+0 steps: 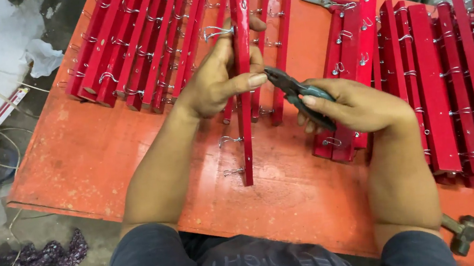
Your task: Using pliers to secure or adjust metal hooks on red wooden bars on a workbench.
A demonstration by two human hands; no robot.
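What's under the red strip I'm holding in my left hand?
Under the red strip lies the orange table and more red strips. The left hand hides part of them.

Bare orange table surface [91, 161] lies open along the near edge and at the near left, giving unobstructed passage beside the left forearm. The far left is blocked by a row of red slats with wire hooks [137, 43], and the right side by a second row [457, 78], leaving a clear strip between them around the upright slat [242, 91]. A second pair of pliers [326, 2] lies at the far end of that strip, and a hammer [461, 232] sits at the near right corner
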